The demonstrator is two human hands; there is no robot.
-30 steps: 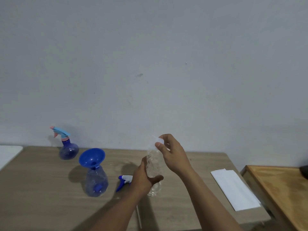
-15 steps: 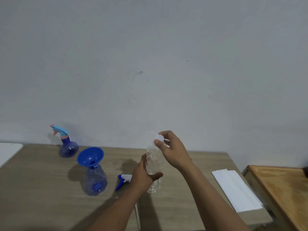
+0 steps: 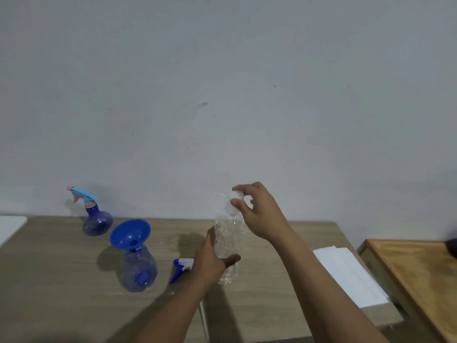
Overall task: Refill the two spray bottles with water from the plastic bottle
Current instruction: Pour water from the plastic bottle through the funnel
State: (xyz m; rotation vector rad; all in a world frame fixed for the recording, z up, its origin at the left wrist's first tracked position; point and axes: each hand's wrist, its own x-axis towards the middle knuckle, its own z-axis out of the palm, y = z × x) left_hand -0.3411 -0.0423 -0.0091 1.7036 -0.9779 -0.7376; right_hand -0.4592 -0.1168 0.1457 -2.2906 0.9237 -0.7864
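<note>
A clear crinkled plastic bottle (image 3: 227, 240) is held upright above the table. My left hand (image 3: 210, 262) wraps its lower body. My right hand (image 3: 257, 214) pinches the white cap (image 3: 236, 195) at its top with thumb and fingers. To the left stands an open blue spray bottle (image 3: 139, 271) with a blue funnel (image 3: 129, 233) in its neck. Its blue and white spray head (image 3: 181, 267) lies on the table beside my left hand. A second spray bottle (image 3: 97, 222), with a light blue and pink trigger head on, stands at the back left by the wall.
The wooden table (image 3: 61, 293) runs along a grey wall. A folded white cloth (image 3: 351, 276) lies at the table's right end. A lower orange-brown wooden surface (image 3: 420, 276) stands further right. A white object (image 3: 10, 226) sits at the far left edge.
Both hands and the plastic bottle have stayed nearly in place. My right hand's fingers have shifted slightly around the cap.
</note>
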